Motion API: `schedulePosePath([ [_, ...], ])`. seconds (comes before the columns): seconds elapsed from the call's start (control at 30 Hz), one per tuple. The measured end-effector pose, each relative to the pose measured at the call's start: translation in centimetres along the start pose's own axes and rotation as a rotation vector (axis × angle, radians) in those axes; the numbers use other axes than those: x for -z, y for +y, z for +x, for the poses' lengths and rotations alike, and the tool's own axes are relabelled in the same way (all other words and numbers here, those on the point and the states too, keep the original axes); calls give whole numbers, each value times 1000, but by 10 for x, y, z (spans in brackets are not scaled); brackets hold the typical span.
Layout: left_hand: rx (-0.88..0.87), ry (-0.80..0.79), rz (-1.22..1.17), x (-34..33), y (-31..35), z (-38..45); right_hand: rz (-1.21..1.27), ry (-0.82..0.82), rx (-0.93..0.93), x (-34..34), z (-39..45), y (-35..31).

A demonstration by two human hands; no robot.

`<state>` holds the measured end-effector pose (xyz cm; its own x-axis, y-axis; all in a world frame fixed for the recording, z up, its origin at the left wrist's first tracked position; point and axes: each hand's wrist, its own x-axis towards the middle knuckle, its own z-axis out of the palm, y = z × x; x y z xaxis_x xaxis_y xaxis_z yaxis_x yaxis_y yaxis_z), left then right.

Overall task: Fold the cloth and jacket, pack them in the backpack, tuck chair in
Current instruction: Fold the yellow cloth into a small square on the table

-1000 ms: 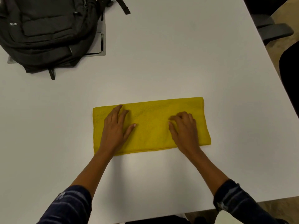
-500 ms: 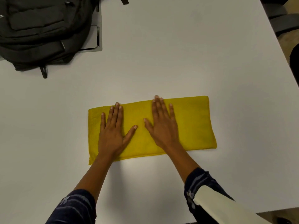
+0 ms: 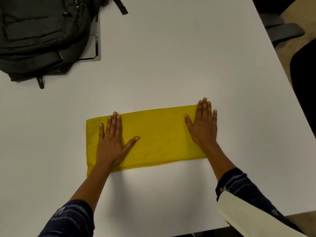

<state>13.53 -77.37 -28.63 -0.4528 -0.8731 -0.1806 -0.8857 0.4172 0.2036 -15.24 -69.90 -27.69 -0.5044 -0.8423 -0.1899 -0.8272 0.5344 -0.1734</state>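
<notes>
Dark striped sleeves reach in from the near edge of the white worktop (image 3: pixel 171 57). Both palms lie flat on the yellow cloth folded into a long rectangle (image 3: pixel 159 135): the left hand (image 3: pixel 112 142) spread on its left part, the right hand (image 3: pixel 203 127) on its right end, fingers straight, gripping nothing. Soft, light and limp, the fabric will likely sag unless pinched at the corners of one short end. Farther off to the left lies the black fabric backpack (image 3: pixel 39 35).
</notes>
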Motion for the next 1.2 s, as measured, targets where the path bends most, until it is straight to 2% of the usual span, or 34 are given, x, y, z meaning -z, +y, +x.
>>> schedulePosePath([
  [0.1, 13, -13, -56, 7, -2, -8, 115, -1, -78, 18, -14, 5],
  [0.2, 108, 22, -90, 17, -10, -30, 222, -6, -206, 30, -34, 7],
  [0.43, 262, 33, -143, 31, -45, -63, 658, -107, -478, 43, -30, 14],
  [0.63, 424, 164, -382, 44, -48, -59, 809, -200, -461, 55, -33, 10],
  [0.8, 547, 163, -532, 47, -58, -61, 861, -173, -474, 57, -38, -1],
  [0.93, 537, 185, -616, 50, -69, -63, 933, -178, -602, 55, -42, -7],
  [1.07, 552, 185, -716, 54, -78, -64, 990, -323, -689, 67, -42, -12],
  [1.2, 511, 156, -761, 56, -86, -66, 945, -404, -652, 92, -45, -24],
])
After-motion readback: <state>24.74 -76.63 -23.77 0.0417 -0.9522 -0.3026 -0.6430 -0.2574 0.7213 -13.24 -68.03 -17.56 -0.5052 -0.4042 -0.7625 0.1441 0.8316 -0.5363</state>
